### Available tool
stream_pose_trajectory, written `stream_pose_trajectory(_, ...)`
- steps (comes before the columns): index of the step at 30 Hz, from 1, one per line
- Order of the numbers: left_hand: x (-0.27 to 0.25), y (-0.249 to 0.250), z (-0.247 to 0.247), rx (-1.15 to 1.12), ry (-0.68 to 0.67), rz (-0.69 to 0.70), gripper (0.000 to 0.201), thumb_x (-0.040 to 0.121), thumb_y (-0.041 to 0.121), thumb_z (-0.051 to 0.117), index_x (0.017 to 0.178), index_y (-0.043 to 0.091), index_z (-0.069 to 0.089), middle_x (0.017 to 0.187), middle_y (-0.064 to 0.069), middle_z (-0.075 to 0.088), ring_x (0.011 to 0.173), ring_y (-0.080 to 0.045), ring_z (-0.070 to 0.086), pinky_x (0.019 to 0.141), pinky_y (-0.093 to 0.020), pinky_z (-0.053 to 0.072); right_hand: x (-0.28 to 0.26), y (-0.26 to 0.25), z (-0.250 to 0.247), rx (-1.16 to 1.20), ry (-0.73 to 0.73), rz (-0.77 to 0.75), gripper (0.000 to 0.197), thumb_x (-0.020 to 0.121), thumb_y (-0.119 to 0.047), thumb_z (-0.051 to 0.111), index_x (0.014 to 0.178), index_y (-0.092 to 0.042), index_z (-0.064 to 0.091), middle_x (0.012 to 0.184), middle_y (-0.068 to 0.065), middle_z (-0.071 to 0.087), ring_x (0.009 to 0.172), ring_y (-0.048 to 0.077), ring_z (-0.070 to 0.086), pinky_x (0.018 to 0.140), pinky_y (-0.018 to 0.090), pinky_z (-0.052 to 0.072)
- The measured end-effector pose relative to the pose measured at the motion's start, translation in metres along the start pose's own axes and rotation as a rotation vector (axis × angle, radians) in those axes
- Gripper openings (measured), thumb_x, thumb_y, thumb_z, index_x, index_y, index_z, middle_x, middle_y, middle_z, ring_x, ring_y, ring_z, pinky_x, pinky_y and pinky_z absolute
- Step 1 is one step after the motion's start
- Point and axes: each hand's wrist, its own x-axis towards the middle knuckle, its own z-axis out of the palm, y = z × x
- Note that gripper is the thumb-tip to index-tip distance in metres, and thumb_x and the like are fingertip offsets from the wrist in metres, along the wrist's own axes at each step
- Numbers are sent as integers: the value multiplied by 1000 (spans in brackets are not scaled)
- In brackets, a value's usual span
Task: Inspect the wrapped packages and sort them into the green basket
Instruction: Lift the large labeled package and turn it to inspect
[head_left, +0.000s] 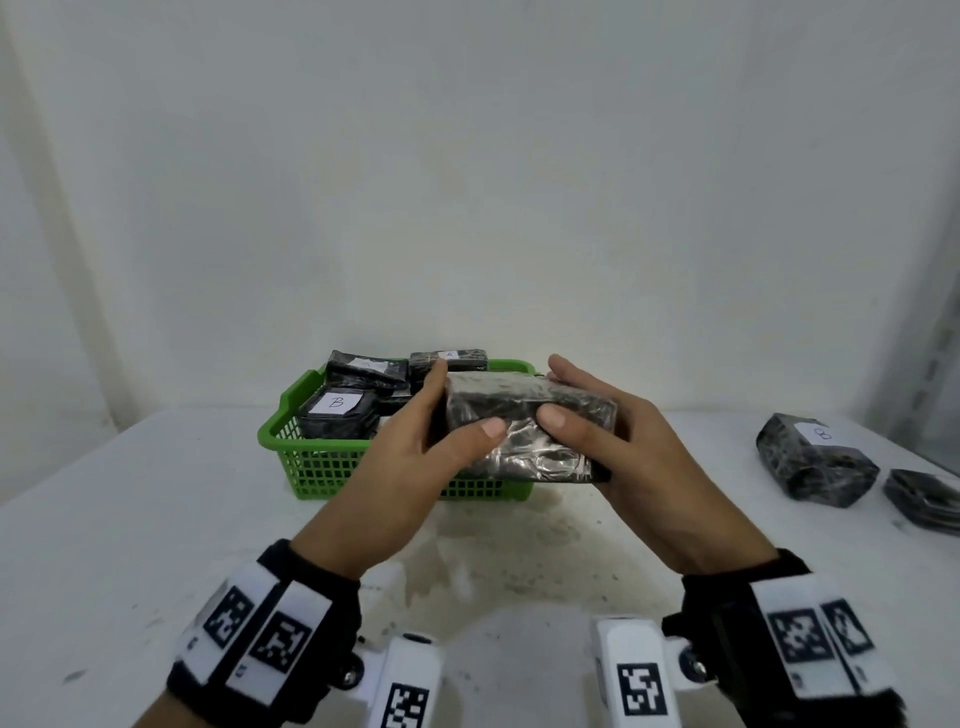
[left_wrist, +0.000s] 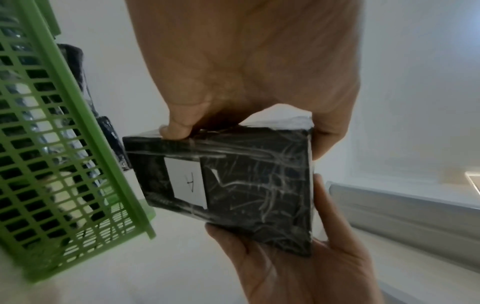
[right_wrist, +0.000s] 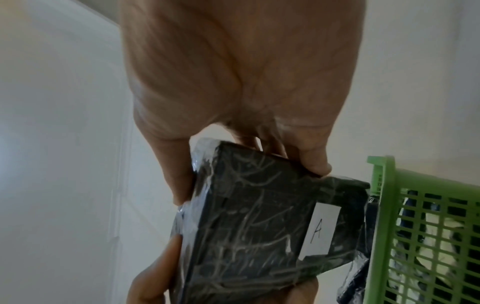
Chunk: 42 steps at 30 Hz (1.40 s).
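Both hands hold one black package (head_left: 524, 426) wrapped in clear film, lifted just in front of the green basket (head_left: 322, 467). My left hand (head_left: 431, 441) grips its left end, thumb on the near face. My right hand (head_left: 597, 415) grips the right end, fingers over the far edge. Its underside carries a white label marked A (left_wrist: 187, 183), also seen in the right wrist view (right_wrist: 320, 230). The basket (left_wrist: 52, 144) (right_wrist: 415, 226) holds several wrapped packages, one labelled B (head_left: 337, 402) and one labelled A (head_left: 449, 356).
On the white table (head_left: 156, 519) at the right lies another wrapped package labelled B (head_left: 815, 462), with a flat dark wrapped item (head_left: 924, 501) beside it at the frame edge. A pale wall stands right behind the basket.
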Motion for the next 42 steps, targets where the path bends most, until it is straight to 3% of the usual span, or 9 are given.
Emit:
stream_pose_trajectory(3, -5, -2, 1, 15, 10, 37, 109, 75, 57, 73, 163, 23, 19, 151, 13, 54, 136, -2, 53, 113, -30, 45, -1, 0, 0, 4, -58, 0, 58, 82, -38, 81, 135, -20, 64, 123, -11, 76, 117, 9, 71, 95, 25, 55)
stream_pose_trajectory(7, -6, -6, 10, 86, -5, 67, 116, 77, 73, 72, 164, 27, 11, 168, 11, 26, 155, -6, 24, 125, -45, 29, -2, 2, -1, -3, -63, 35, 53, 96, -44, 63, 140, -14, 63, 135, 7, 71, 127, 26, 67, 108, 42, 51)
stream_pose_trajectory(11, -4, -5, 9, 106, 31, 59, 112, 76, 61, 72, 164, 21, 16, 149, 12, 56, 137, -6, 54, 116, -39, 45, -3, 2, 0, -47, -83, 45, 32, 79, -41, 70, 109, -35, 79, 108, -23, 78, 107, 0, 73, 95, 23, 57)
stream_pose_trajectory(13, -1, -2, 5, 74, 87, 67, 110, 74, 59, 71, 163, 18, 22, 139, 12, 65, 128, -3, 61, 113, -37, 47, -4, 3, 2, -68, -110, 24, 40, 79, -26, 66, 119, -29, 67, 91, -42, 71, 95, -15, 69, 83, 10, 54)
stream_pose_trajectory(18, -2, -3, 1, 42, 91, 58, 116, 72, 74, 73, 163, 22, 23, 149, 11, 57, 138, -4, 52, 118, -39, 40, -2, 2, 5, -121, -126, 5, 40, 79, -24, 70, 93, -60, 75, 109, -26, 77, 107, -6, 71, 86, 11, 53)
stream_pose_trajectory(27, 0, -6, 5, 94, 113, 73, 115, 72, 67, 74, 162, 17, 24, 141, 8, 64, 131, -5, 59, 115, -39, 45, 0, 4, 13, -77, -29, 40, 46, 86, -34, 54, 129, -17, 61, 81, -42, 70, 84, -24, 65, 75, 4, 51)
stream_pose_trajectory(34, 0, -7, 2, 34, 126, 35, 110, 74, 67, 69, 161, 14, 27, 146, 14, 58, 134, 4, 53, 119, -32, 41, 2, 4, 11, -220, -27, 58, 75, 82, -29, 73, 150, -6, 50, 98, -42, 71, 106, -14, 68, 93, 11, 52)
stream_pose_trajectory(39, 1, -7, 1, 49, 89, 55, 111, 75, 62, 74, 162, 13, 25, 153, 4, 54, 140, -7, 51, 120, -40, 39, 4, 7, 4, -227, -16, 64, 100, 86, -30, 82, 164, -11, 23, 128, -8, 75, 122, 5, 68, 100, 19, 51)
stream_pose_trajectory(42, -1, -9, 4, 33, 15, 34, 122, 73, 71, 76, 163, 14, 17, 153, 3, 53, 140, -11, 51, 120, -41, 38, 5, 5, 4, -200, 12, 58, 101, 86, -35, 79, 165, -9, 21, 122, -10, 77, 119, 4, 69, 100, 16, 52)
